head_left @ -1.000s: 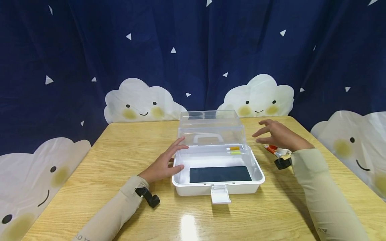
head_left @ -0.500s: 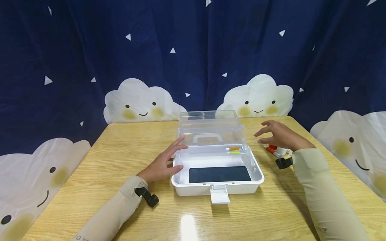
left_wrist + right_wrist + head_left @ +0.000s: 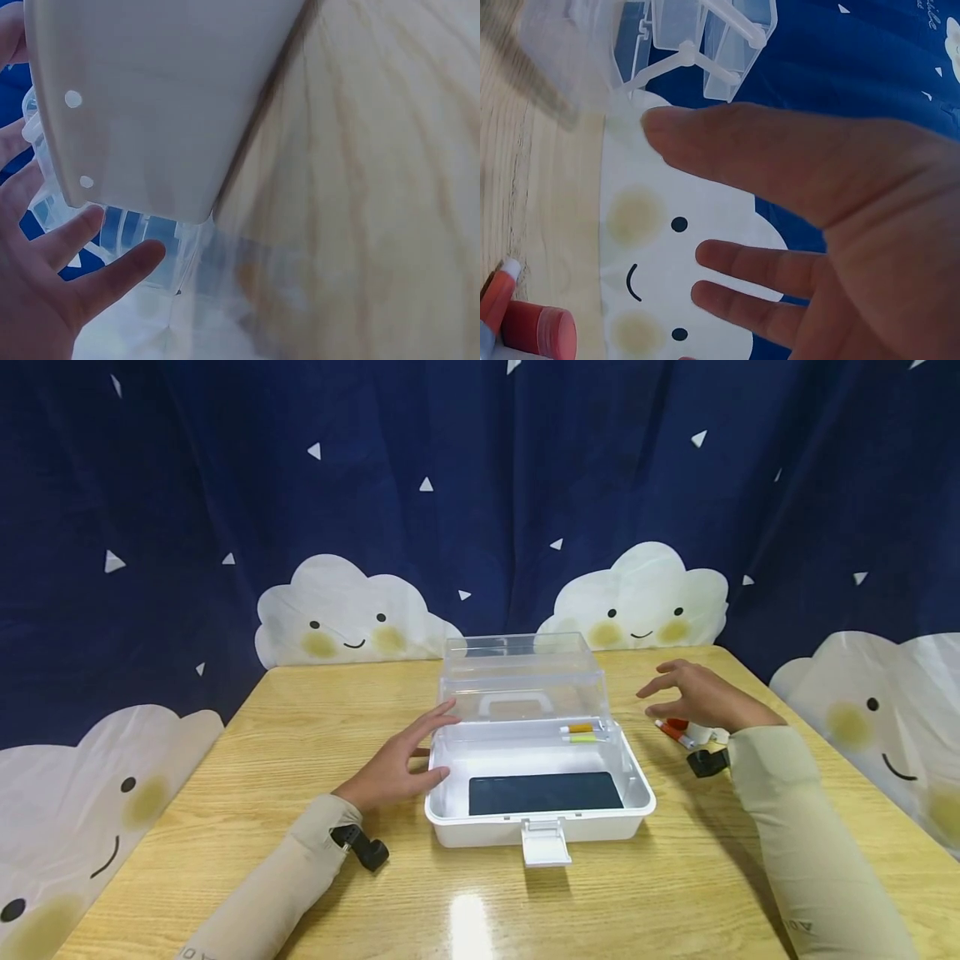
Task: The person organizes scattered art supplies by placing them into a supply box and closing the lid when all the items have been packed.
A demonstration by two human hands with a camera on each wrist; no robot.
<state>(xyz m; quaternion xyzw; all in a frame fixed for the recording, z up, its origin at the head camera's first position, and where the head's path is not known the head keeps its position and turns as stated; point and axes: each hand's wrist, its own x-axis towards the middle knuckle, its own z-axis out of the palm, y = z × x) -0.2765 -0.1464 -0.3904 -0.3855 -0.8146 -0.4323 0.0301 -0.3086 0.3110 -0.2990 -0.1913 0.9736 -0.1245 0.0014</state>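
A white plastic case (image 3: 480, 833) stands in the middle of the table, its clear lid (image 3: 525, 685) tipped back. Inside lie a dark flat rectangle (image 3: 546, 793), an orange-and-white pen (image 3: 581, 727) and a yellow-green one (image 3: 583, 738). My left hand (image 3: 390, 770) is at the case's left side, fingers spread, thumb overlapping the rim. In the left wrist view its fingers (image 3: 120, 277) extend beside the end wall (image 3: 165, 112). Holding nothing, my right hand (image 3: 705, 695) hovers right of the lid with fingers loosely bent. Below it lies a red marker-like stick (image 3: 673, 732).
A red cylinder (image 3: 536, 330) lies beside the stick, seen in the right wrist view. A small white object (image 3: 708, 735) is partly hidden under my right wrist. The front latch (image 3: 546, 843) hangs down. A navy curtain (image 3: 480, 485) rises behind the table.
My right hand has drifted slightly to the right, away from the case. My left hand has shifted slightly left. The case and its contents have stayed put.
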